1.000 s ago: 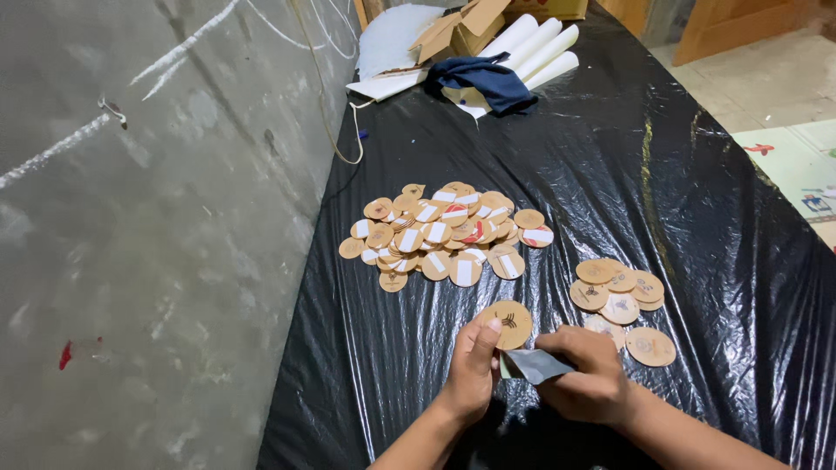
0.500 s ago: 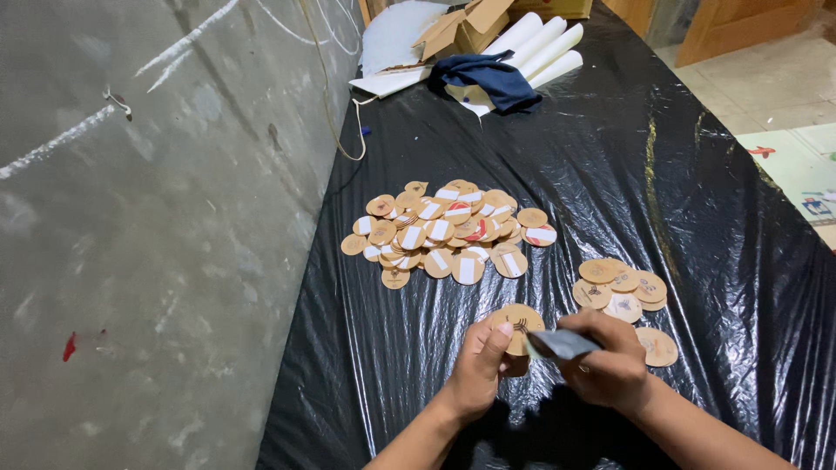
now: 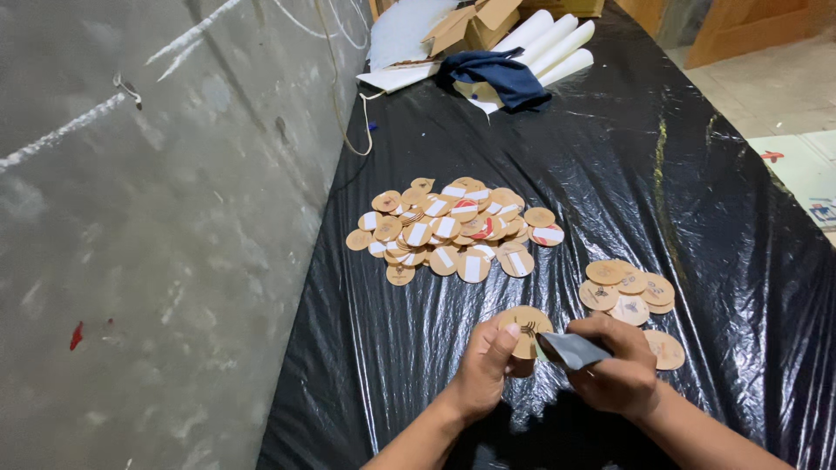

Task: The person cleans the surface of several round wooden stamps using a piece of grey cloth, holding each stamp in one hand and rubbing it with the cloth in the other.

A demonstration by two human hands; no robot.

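My left hand pinches a round tan wooden disc just above the black plastic sheet that covers the table. Beside it, my right hand holds a small folded grey sheet with its tip against the disc. A big spread pile of discs with white tape strips lies farther out, left of centre. A smaller cluster of plain discs sits just beyond my right hand, and a single disc rests to its right.
A grey concrete wall runs along the left of the table. At the far end lie white rolls, a dark blue cloth, a cardboard box and a white sheet. Tiled floor shows at right.
Both hands have shifted slightly with the disc and grey sheet held between them; the sheet's tip now rests on the disc. The piles have not moved.
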